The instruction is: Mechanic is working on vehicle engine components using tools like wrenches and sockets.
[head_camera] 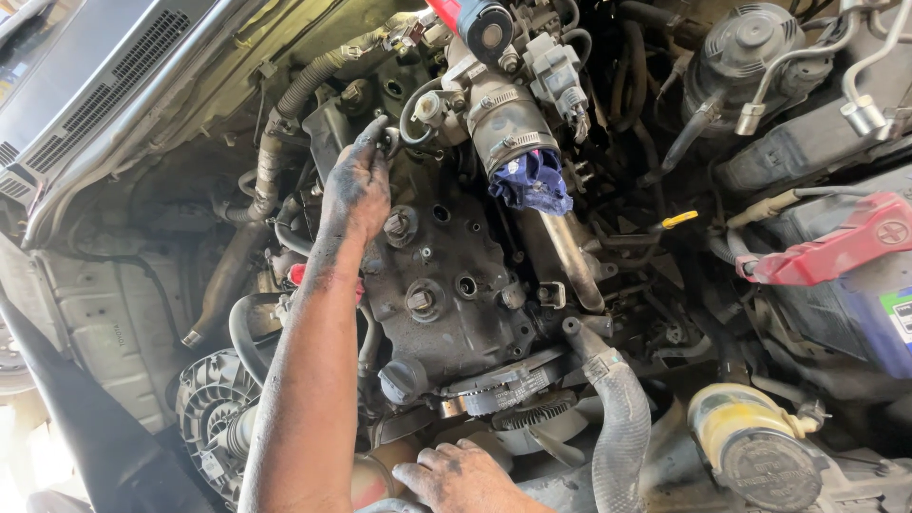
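Greasy black metal fills your view: the engine cover (446,275) lies mid-frame. Your left hand (356,185) reaches to its upper edge, fingers curled around a small hose fitting (389,142). Your right hand (465,480) rests flat below, fingers loosely spread, holding nothing.

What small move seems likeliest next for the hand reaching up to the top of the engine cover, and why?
Probably work the small metal ring loose: the left hand already has its fingers on it at the engine cover, while the right hand rests low at the front.
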